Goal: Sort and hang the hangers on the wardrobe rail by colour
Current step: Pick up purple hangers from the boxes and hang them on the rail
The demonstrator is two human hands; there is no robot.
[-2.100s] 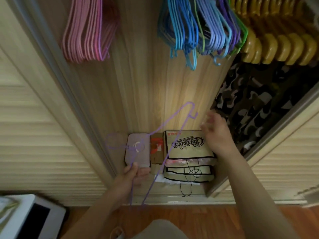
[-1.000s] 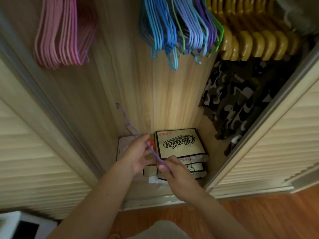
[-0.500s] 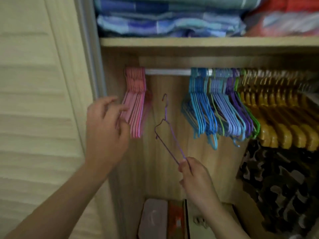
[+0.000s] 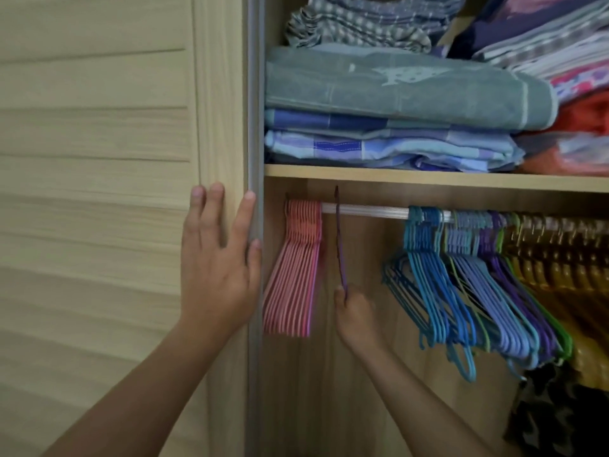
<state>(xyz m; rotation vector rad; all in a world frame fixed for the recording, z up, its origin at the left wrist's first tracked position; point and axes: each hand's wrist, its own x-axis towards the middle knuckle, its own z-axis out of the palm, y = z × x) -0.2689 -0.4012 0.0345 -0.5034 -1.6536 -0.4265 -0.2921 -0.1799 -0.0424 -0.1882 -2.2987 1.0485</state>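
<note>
Head view. Left hand (image 4: 216,268): flat on the louvred door (image 4: 99,192) at its right edge, fingers straight and spread, grip open and holding nothing. Right hand (image 4: 354,316): inside the wardrobe below the rail (image 4: 364,211), grip closed, pinching the lower end of a purple hanger (image 4: 340,252). Purple hanger: seen nearly edge-on, upright, its hook end up at the rail level just right of the pink hangers (image 4: 295,272); whether the hook sits over the rail cannot be told. Pink hangers: tight bunch at the far left end of the rail, beside the door edge. Bare stretch of rail between the purple hanger and the blue hangers (image 4: 425,282). Blue hangers: bunch hung mid-rail, turquoise to mid-blue. Lilac hangers (image 4: 494,298): next to the right, touching the blue, with darker purple ones mixed in at their right side. Green hanger (image 4: 557,328): one or two, at the right edge of the lilac bunch. Yellow hangers (image 4: 566,258): thick, row running to the right frame edge. Camouflage cloth (image 4: 560,420): lower right, below the yellow row. Shelf (image 4: 428,181): directly above the rail, carrying folded linen (image 4: 395,94), grey-green on top of blue checks, red and patterned pieces at right
</note>
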